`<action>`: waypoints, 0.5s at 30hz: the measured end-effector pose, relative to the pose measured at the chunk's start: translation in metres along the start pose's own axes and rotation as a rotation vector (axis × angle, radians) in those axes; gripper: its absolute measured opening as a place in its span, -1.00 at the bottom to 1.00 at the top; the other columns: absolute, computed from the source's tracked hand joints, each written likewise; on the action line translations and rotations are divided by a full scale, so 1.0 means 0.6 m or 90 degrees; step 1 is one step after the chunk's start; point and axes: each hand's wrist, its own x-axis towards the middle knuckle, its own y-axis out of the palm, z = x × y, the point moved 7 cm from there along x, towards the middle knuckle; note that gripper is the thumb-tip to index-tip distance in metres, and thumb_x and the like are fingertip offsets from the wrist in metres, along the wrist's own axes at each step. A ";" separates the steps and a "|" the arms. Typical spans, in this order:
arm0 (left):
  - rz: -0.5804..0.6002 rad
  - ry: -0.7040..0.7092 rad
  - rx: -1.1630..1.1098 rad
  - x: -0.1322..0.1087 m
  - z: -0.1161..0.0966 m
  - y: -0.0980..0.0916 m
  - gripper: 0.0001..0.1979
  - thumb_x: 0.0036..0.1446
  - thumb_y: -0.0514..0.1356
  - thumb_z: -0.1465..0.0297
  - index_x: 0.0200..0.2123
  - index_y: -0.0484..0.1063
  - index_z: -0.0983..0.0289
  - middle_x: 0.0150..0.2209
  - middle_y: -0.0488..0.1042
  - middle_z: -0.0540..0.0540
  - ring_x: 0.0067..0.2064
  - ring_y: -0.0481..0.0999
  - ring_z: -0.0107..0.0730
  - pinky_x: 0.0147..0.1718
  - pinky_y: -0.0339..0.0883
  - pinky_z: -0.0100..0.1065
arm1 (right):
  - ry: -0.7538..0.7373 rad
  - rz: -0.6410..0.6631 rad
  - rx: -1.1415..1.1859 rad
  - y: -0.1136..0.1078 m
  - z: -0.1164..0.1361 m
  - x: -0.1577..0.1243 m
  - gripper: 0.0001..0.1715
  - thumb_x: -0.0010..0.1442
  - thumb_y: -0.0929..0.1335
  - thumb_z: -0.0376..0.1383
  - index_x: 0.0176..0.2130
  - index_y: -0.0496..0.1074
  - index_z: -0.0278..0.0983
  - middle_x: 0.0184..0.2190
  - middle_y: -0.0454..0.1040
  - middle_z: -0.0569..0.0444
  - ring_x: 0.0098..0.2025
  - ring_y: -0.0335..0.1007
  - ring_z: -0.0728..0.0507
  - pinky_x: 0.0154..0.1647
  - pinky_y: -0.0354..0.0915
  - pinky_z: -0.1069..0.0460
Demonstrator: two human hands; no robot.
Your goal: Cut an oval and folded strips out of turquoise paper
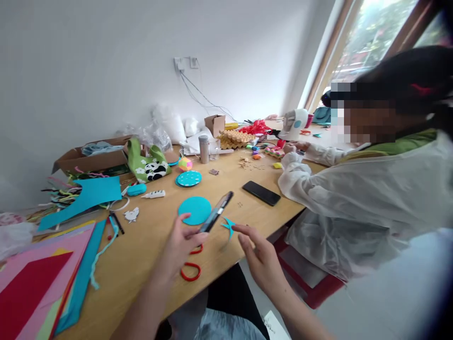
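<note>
My left hand (184,238) is closed around a smartphone (217,212), which tilts up over the table. My right hand (260,252) is at the table's front edge, fingers apart. Its index fingertip is at a small pointed blue paper piece (229,225); whether they touch I cannot tell. Behind the phone lies a round blue paper disc (194,210), partly covered by my left fingers. Red-handled scissors (191,272) lie below my left hand, their blades hidden.
A second phone (261,192) lies to the right, near a co-worker in a white sleeve (339,198). Coloured paper sheets (38,278) are stacked at left. Further back stand a panda bag (150,165), a steel flask (204,149) and a glue bottle (155,194). Egg trays (237,138) are behind.
</note>
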 end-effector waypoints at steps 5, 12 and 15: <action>0.038 0.041 0.203 0.069 0.015 0.199 -0.25 -0.15 0.37 0.24 0.09 0.16 0.27 -0.21 0.56 0.21 -0.17 0.57 -0.13 -0.16 0.33 -0.22 | 0.180 -0.065 0.158 -0.073 -0.113 0.014 -0.37 0.17 0.28 0.16 0.00 0.46 -0.21 0.00 0.52 -0.12 0.08 0.40 -0.31 0.18 0.22 -0.24; -0.019 0.071 0.407 0.083 0.036 0.278 -0.24 -0.01 0.30 0.20 0.16 0.10 0.42 0.00 0.45 0.46 0.06 0.43 0.14 -0.07 0.26 -0.10 | 0.312 -0.003 0.409 -0.057 -0.199 0.061 -0.13 0.20 0.21 0.22 0.22 0.27 -0.31 0.10 0.45 -0.14 0.09 0.42 -0.25 0.18 0.25 -0.16; 0.024 0.128 0.359 0.065 0.037 0.311 -0.06 -0.03 0.32 0.14 0.29 -0.04 0.40 0.18 0.30 0.45 0.21 0.29 0.10 0.08 0.18 -0.10 | 0.359 0.001 0.404 -0.080 -0.221 0.095 -0.04 0.26 0.10 0.22 0.38 -0.10 -0.29 -0.04 0.55 -0.13 -0.03 0.51 -0.24 0.15 0.25 -0.21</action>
